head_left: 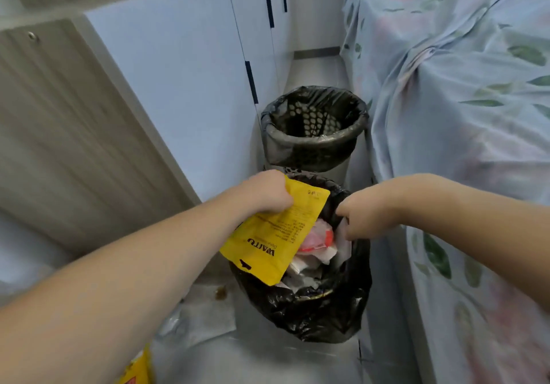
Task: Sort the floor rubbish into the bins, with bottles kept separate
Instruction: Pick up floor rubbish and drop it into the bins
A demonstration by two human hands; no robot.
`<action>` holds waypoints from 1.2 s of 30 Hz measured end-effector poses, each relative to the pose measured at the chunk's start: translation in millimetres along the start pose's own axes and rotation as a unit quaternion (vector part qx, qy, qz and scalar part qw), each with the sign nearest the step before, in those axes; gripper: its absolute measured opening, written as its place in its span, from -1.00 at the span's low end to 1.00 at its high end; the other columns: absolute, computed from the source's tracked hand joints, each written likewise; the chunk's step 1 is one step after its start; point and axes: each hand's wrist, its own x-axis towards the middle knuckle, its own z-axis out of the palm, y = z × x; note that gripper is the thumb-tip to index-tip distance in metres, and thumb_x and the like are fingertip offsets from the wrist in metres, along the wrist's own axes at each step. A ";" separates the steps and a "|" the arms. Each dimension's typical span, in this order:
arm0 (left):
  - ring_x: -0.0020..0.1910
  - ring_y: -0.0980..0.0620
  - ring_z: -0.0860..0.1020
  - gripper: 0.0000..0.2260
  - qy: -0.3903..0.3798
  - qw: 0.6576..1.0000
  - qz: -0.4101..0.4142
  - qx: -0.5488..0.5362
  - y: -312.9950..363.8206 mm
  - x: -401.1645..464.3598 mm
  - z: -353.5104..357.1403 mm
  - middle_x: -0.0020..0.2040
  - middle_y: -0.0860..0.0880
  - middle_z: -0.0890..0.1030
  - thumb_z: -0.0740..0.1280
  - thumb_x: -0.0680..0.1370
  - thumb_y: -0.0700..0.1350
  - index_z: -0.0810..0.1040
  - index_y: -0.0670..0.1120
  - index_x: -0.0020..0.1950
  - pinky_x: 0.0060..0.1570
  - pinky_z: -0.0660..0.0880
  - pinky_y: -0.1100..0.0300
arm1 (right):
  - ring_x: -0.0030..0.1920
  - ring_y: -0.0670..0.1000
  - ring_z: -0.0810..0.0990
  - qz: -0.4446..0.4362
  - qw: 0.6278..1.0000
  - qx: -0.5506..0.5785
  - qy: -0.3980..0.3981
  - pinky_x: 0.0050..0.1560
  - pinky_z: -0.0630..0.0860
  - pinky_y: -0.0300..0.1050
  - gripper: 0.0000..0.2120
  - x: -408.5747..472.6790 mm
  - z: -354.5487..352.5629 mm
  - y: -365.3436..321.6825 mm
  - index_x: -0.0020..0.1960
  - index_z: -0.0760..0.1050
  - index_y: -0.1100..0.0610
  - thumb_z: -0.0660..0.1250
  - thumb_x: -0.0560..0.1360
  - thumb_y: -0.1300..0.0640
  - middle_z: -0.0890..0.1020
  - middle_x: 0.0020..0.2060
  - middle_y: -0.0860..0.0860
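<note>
Gripping yellow packet (273, 241), left hand (268, 193) fingers curled over its top edge.

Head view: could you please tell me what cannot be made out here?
- Near bin: its depth, hidden by rubbish and the yellow packet.
- Right hand: fingers hidden behind its back; grip on liner unclear.
- Yellow item: cut off by bottom edge.
- Far bin: bottom in shadow.

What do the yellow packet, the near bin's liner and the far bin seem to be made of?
Yellow packet: probably glossy plastic film; it bends smoothly with printed text.
Near bin's liner: thin black plastic, crinkled and shiny.
Far bin: likely rigid plastic mesh; holes show through its liner.
</note>
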 end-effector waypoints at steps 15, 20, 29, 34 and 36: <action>0.11 -0.19 0.53 -0.74 -0.003 0.996 0.013 0.087 -21.4 25.9 77.4 0.17 -0.17 0.49 0.22 0.57 -0.06 0.49 -0.14 0.20 0.02 0.51 -0.02 | -0.05 0.05 0.56 -0.071 0.993 0.078 0.057 -0.26 0.46 -0.17 -0.55 28.6 9.4 -7.4 0.44 0.19 0.16 0.14 0.59 0.07 0.51 0.18 0.11; 0.08 -0.11 0.49 -0.84 0.150 0.980 0.118 0.063 -68.2 -32.1 63.2 0.08 -0.09 0.49 0.18 0.59 -0.03 0.45 -0.10 0.01 0.03 0.48 -0.03 | 0.39 0.10 0.37 -0.078 0.978 0.145 0.129 0.35 0.39 0.04 -0.42 14.8 3.8 -26.4 0.54 0.09 0.10 0.17 0.59 -0.03 0.29 0.46 0.06; 0.08 -0.01 0.50 -0.69 0.147 0.976 0.139 0.077 -216.2 -151.2 77.2 0.06 0.00 0.50 0.06 0.55 0.07 0.47 -0.04 0.11 0.08 0.48 0.03 | 0.47 0.05 0.23 -0.170 0.952 0.137 0.217 0.36 0.18 -0.11 -0.46 -2.8 -7.4 -157.1 0.53 0.12 0.09 0.16 0.60 0.02 0.23 0.50 0.01; 0.11 -0.09 0.51 -0.67 0.080 0.988 0.049 0.124 -310.1 -213.5 97.9 0.11 -0.08 0.50 0.06 0.57 0.04 0.47 -0.11 0.15 0.09 0.46 0.01 | 0.47 0.08 0.24 -0.235 0.951 0.105 0.172 0.43 0.14 -0.16 -0.42 21.9 -14.4 -268.7 0.54 0.10 0.13 0.19 0.59 0.04 0.25 0.48 0.09; 0.13 -0.09 0.51 -0.73 0.058 0.992 -0.006 0.110 -351.1 -240.2 110.8 0.16 -0.10 0.52 0.16 0.58 -0.05 0.46 -0.12 0.21 0.06 0.46 0.06 | 0.44 0.10 0.29 -0.259 0.948 0.088 0.159 0.43 0.24 -0.06 -0.45 35.6 -13.6 -316.3 0.50 0.18 0.12 0.19 0.55 0.04 0.32 0.43 0.08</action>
